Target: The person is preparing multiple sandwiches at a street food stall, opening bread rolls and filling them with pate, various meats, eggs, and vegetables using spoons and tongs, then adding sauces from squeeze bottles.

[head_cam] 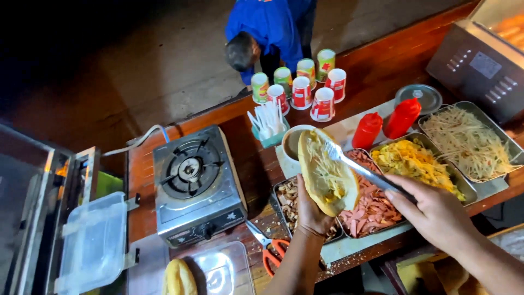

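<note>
stove [196,183] left of the trays | scissors [268,248] in front of stove | cups [303,84] behind, near counter's far edge | two sauce bottles [385,123] behind trays | split roll [327,172] in left hand [311,210] above trays | tongs [363,172] in right hand [436,210], tip in roll | second roll [179,277] at near edge

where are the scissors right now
In the head view, the orange-handled scissors lie on the wooden counter, lower centre, between the gas stove and the left hand.

Red squeeze bottles [385,124], orange-handled scissors [270,254]
</note>
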